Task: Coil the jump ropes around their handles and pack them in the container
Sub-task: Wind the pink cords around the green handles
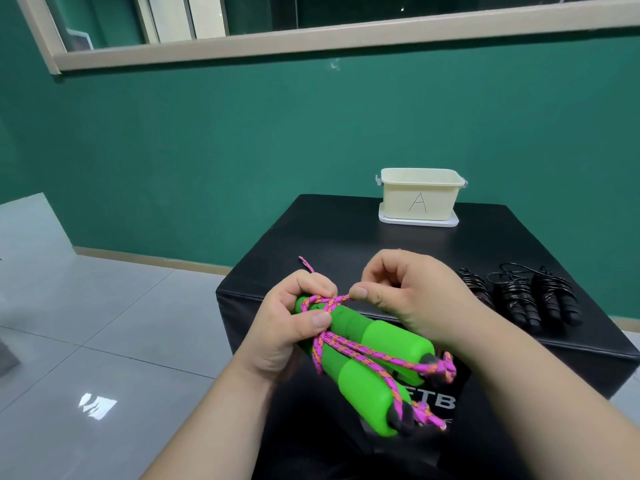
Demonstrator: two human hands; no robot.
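Observation:
Two bright green handles (367, 355) of a jump rope lie side by side in my left hand (291, 327), which grips them near their far end. A pink and orange braided rope (367, 351) is wound around the handles. My right hand (408, 292) pinches a strand of that rope just above the handles, thumb and finger closed on it. A short rope end sticks up behind my left hand. A cream container (420, 199) marked "A" stands open on its white lid at the far side of the black table (332, 237).
Black jump ropes (519, 296) coiled around their handles lie on the table to the right of my hands. The table's left edge drops to a grey tiled floor (104, 306). A green wall stands behind.

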